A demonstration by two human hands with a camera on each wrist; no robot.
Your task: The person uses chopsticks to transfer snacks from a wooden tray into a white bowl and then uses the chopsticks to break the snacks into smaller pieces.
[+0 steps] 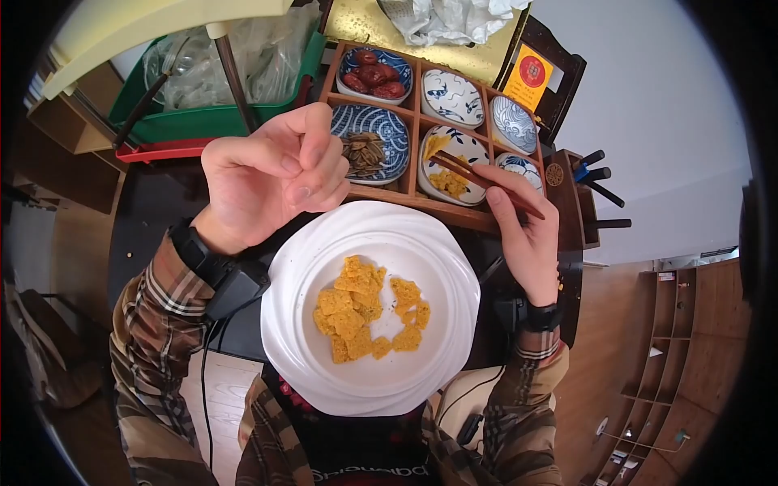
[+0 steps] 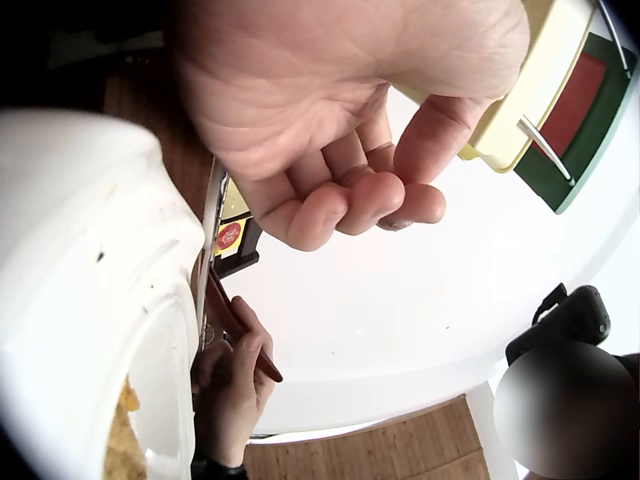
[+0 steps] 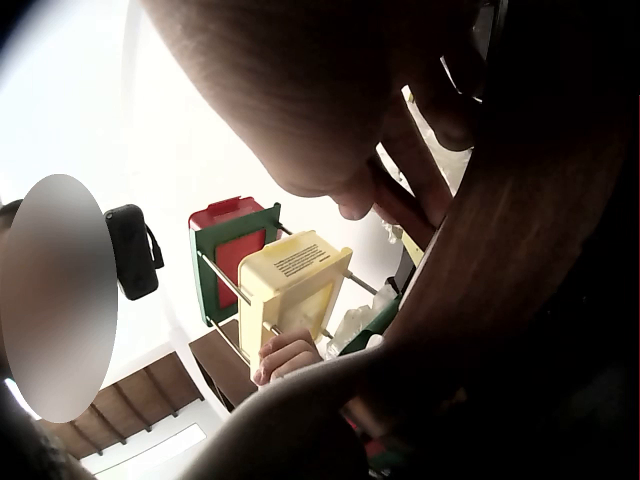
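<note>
My right hand grips a pair of reddish-brown chopsticks. Their tips reach into a small white bowl with blue leaf marks, at the yellow crisp pieces inside it. My left hand is raised over the far left rim of a large white dish, its fingers loosely curled with nothing held, as the left wrist view also shows. Yellow-orange crisps lie in that dish, several heaped left and fewer to the right. In the right wrist view the right hand is dark and the chopstick tips are hidden.
A divided wooden tray holds patterned bowls, with red dates and brown seeds in two. Left stands a green basket of plastic bags; right, a wooden box with dark handles. Crumpled white paper lies behind.
</note>
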